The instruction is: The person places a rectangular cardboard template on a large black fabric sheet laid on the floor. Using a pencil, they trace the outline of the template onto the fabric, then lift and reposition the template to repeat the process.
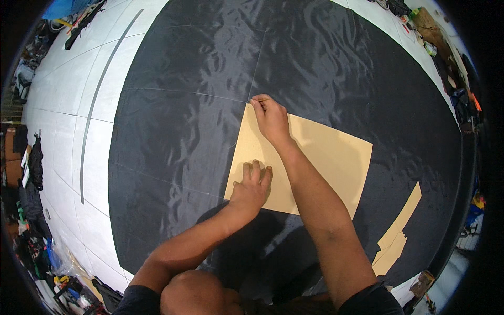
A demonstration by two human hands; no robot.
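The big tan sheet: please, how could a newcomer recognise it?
Find the black fabric spread across the white surface. On it, the tan sheet lies under the left hand. Unlike the smaller tan pieces at right, it is broad and four-sided.

One head-worn fisheye camera looks steeply down from nearby, with the tan sheet (336, 163) just right of centre.

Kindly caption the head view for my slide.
Left hand spread on tan rectangular card, right hand at its top corner, over shiny black fabric.

Tan sheet (328, 160), black (pale-lined) fabric (178, 131)
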